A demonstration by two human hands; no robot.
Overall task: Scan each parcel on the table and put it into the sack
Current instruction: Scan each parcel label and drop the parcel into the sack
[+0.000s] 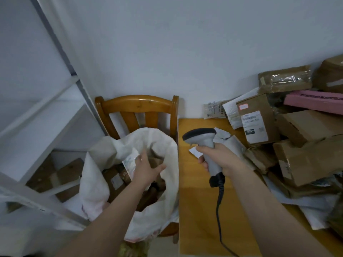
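Note:
A white woven sack [167, 149] stands open on a wooden chair, with brown parcels and a pale printed packet [130, 163] inside. My left hand [148, 168] hovers over the sack's mouth with fingers spread and holds nothing. My right hand [217, 157] grips the handle of a grey barcode scanner [203, 137] above the table, its head pointing left. A heap of cardboard parcels [306, 158] and white mailers covers the right side of the yellow table [196, 210]. One box [257, 120] shows a white shipping label.
The wooden chair [137, 104] stands against the wall, left of the table. White metal shelving [37, 127] with cardboard underneath fills the left side. The scanner's black cable [219, 210] trails down over the table. A pink box [313, 101] lies on the heap.

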